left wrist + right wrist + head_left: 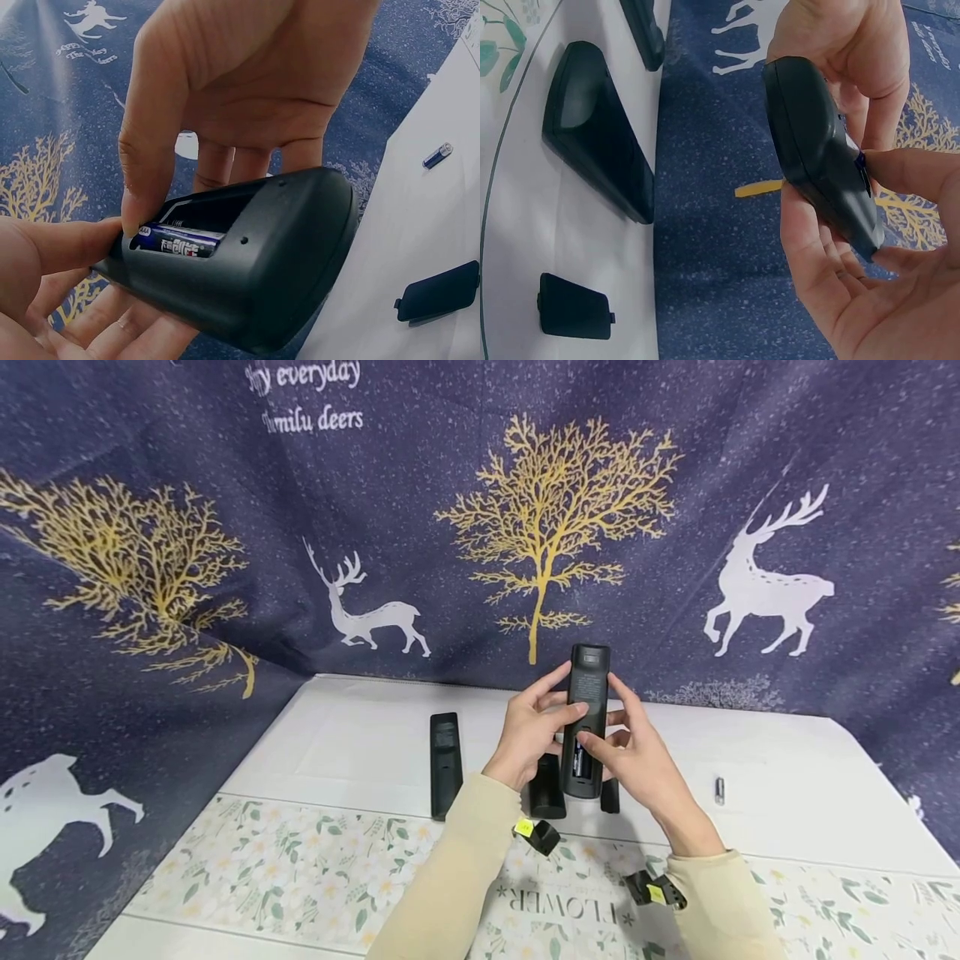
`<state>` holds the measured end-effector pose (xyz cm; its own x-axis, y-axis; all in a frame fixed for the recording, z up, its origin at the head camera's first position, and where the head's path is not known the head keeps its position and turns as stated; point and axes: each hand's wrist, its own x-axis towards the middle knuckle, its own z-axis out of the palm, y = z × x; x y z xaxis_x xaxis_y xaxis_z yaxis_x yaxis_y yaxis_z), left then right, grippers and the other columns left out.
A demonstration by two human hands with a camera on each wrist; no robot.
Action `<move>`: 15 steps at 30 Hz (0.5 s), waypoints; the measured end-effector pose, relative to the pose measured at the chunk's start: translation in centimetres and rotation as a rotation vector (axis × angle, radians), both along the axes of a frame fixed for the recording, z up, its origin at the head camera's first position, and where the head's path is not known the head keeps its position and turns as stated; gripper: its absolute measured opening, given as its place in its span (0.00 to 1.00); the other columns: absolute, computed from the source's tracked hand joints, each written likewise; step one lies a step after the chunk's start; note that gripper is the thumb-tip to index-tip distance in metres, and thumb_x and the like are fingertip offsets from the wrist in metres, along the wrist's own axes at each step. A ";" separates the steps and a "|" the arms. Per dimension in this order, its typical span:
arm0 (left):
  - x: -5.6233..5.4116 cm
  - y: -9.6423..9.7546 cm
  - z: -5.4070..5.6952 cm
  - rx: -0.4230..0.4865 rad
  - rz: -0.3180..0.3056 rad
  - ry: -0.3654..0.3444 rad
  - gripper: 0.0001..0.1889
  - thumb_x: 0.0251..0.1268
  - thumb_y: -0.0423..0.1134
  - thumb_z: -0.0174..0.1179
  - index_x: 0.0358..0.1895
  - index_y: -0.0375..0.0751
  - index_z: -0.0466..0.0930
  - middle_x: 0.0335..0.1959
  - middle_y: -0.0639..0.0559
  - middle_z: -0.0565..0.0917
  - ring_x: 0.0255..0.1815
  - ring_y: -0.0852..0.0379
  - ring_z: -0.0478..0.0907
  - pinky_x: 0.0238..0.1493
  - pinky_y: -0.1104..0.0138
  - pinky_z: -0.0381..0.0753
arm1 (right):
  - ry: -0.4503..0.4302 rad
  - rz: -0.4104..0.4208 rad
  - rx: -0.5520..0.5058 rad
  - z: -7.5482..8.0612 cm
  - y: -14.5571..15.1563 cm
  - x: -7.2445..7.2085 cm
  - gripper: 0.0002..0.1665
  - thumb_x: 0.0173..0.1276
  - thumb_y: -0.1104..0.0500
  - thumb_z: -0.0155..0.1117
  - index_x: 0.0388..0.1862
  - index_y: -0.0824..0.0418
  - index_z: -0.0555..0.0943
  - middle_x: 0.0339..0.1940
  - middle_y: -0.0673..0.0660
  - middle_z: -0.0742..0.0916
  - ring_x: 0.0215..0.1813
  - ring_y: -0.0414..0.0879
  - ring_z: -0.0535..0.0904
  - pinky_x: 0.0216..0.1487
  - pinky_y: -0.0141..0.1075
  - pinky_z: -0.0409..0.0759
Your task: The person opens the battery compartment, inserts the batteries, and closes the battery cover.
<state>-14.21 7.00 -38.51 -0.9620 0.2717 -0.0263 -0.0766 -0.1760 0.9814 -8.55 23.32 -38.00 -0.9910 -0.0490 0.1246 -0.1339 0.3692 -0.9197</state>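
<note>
A black remote control (591,689) is held up, back side facing the head camera, its battery compartment uncovered. One dark blue battery (180,240) lies inside, beside a dark vacant slot. My left hand (528,727) grips the remote from the left, thumb across its back above the compartment. From the right, my right hand (637,756) holds it too; its thumb tip presses at the battery's end, as the left wrist view shows. A black battery cover (574,307) lies on the table below.
Another black remote (446,764) lies to the left on the white table (360,743). A further remote (592,127) is partly behind the hands. A loose battery (720,791) lies to the right. Behind the table hangs a dark blue cloth (420,485) with deer and trees.
</note>
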 end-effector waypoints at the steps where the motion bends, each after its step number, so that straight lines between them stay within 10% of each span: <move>1: 0.0 0.0 0.0 0.002 0.000 -0.004 0.34 0.72 0.33 0.71 0.75 0.69 0.77 0.54 0.54 0.88 0.42 0.50 0.89 0.36 0.55 0.91 | 0.000 0.004 -0.007 0.0 0.0 0.0 0.59 0.78 0.60 0.69 0.91 0.51 0.40 0.60 0.70 0.75 0.43 0.54 0.81 0.34 0.50 0.88; 15: 0.0 0.2 -0.2 0.010 0.010 -0.010 0.33 0.71 0.32 0.71 0.73 0.71 0.78 0.52 0.55 0.89 0.36 0.54 0.84 0.33 0.58 0.90 | -0.002 -0.006 0.057 0.1 0.0 0.3 0.61 0.76 0.64 0.70 0.91 0.50 0.39 0.61 0.70 0.76 0.43 0.55 0.79 0.36 0.52 0.86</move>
